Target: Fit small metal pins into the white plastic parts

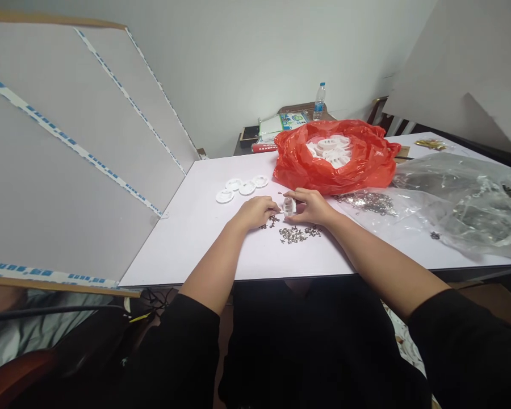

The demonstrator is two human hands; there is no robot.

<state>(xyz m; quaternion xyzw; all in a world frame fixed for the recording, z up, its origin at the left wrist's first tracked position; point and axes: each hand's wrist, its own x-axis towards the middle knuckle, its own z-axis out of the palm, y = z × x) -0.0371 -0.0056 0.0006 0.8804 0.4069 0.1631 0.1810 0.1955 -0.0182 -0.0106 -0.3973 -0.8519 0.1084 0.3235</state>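
My right hand point(311, 207) grips a small white plastic housing point(288, 206), tilted on edge so that its slotted inner side faces left. Close beside it, my left hand point(258, 212) has its fingers pinched together near the housing; whatever they hold is too small to make out. Under the left fingers lie a few dark metal pieces point(272, 220). A loose pile of small metal clips point(293, 234) is spread on the white table point(187, 238) in front of both hands. Several round white plastic parts point(247, 188) rest flat beyond my left hand.
A red plastic bag point(296, 165) holding white plastic parts point(333, 149) stands behind my hands. Clear plastic bags point(460, 199) with metal pieces point(370, 202) cover the right side. A water bottle point(319, 102) stands at the back. A taped white panel point(89, 125) borders the left edge.
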